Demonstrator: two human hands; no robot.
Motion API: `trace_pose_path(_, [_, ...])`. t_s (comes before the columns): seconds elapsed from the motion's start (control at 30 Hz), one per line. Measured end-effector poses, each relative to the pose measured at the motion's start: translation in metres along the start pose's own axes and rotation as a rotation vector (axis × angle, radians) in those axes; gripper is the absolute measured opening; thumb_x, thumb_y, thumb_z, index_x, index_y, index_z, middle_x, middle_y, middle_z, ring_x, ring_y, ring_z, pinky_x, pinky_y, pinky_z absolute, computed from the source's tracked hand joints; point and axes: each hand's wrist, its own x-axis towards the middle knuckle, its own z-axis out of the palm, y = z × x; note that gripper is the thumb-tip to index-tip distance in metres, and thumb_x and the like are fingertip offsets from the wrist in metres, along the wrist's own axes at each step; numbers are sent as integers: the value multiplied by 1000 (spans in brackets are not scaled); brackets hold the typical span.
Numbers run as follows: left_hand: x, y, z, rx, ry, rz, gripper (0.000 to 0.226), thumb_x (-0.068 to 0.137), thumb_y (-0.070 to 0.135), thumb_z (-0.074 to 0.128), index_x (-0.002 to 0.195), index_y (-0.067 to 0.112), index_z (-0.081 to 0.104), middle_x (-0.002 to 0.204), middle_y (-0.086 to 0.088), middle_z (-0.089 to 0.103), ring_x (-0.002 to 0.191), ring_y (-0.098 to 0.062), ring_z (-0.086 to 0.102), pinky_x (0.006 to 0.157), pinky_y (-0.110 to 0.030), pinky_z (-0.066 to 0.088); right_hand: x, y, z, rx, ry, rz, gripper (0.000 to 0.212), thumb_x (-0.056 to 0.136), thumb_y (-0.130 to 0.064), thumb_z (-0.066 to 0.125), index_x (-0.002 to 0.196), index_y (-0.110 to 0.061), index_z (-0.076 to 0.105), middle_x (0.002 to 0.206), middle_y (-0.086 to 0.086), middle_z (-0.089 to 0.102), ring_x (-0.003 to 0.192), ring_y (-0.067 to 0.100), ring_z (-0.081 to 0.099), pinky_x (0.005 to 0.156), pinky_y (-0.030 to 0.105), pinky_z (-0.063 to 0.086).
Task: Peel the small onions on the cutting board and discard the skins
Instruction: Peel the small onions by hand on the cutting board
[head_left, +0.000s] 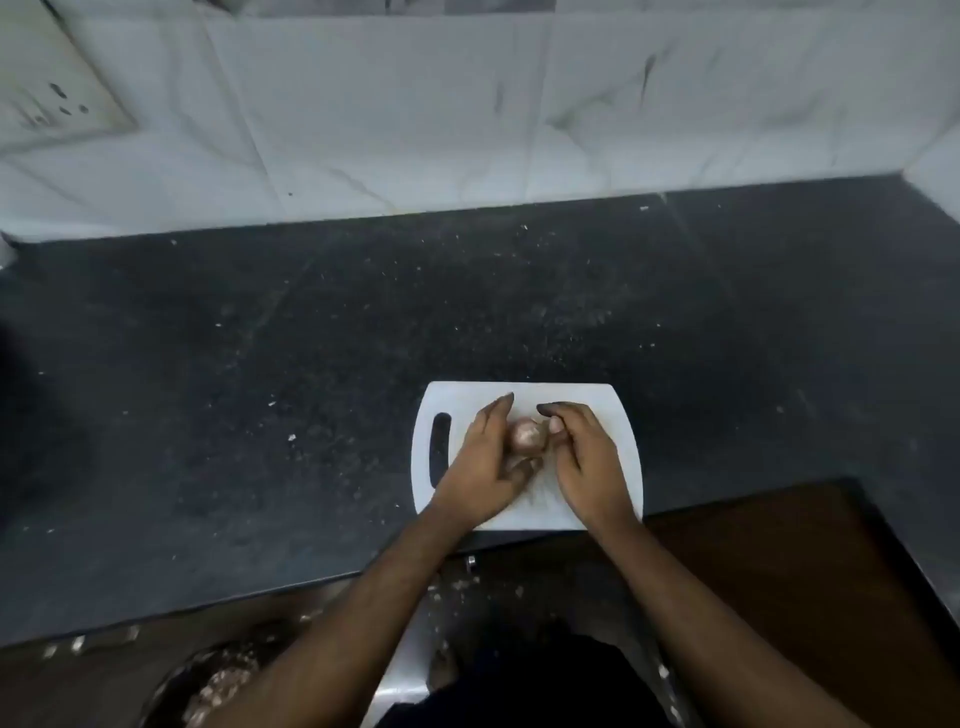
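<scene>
1. I am observing the left hand (485, 462) cupping a small onion (527, 435) from its left, the grip's fingers curled round it, apparently steadying it for peeling.
2. The right hand (584, 457) is closing in from the onion's other side, thumb and forefinger pinching at the skin; whether skin is lifting, I cannot tell.
3. The onion is sitting between both grips, above the white cutting board (613, 415) on the dark worktop (260, 389).
4. Below the grips, a bowl (208, 686) is holding skins, presumably as the discard point.
</scene>
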Motion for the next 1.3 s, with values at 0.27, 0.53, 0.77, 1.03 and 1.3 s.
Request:
trace_pose_path(0.27, [16, -14, 22, 6, 123, -19, 69, 90, 25, 79, 149, 16, 44, 139, -2, 61, 126, -17, 58, 107, -39, 50, -5, 25, 7, 58, -67, 72, 31, 106, -14, 48, 134, -15, 63, 130, -3, 63, 120, 2, 58, 104, 21, 46])
trace_pose_path(0.53, [-3, -17, 38, 62, 258, 14, 63, 92, 20, 74, 145, 14, 40, 139, -2, 62, 124, -18, 61, 101, -32, 52, -8, 46, 10, 59, -72, -85, 31, 98, -15, 64, 128, -20, 67, 124, -12, 56, 117, -1, 56, 98, 15, 46])
trace_pose_path(0.77, [-1, -24, 39, -32, 240, 66, 58, 86, 24, 81, 132, 30, 47, 127, 12, 66, 118, -6, 64, 100, -26, 53, -11, 52, 11, 136, 19, -130, 18, 89, -6, 75, 104, -15, 74, 107, -7, 62, 104, 8, 63, 86, 16, 50])
trace_pose_path(1.03, [-3, -32, 43, -45, 254, 104, 51, 81, 31, 86, 120, 27, 53, 113, 15, 66, 108, -4, 64, 93, -23, 52, -7, 58, 14, 71, -14, -152, 5, 96, -16, 66, 97, -20, 67, 96, -11, 62, 95, 11, 59, 80, 22, 47])
trace_pose_path(1.3, [-19, -26, 49, 6, 293, 158, 41, 88, 19, 80, 120, 20, 55, 114, 5, 67, 106, -12, 64, 94, -29, 53, -8, 54, 8, 63, -132, -131, 8, 101, -18, 57, 101, -22, 64, 103, -4, 68, 97, 14, 62, 84, 24, 46])
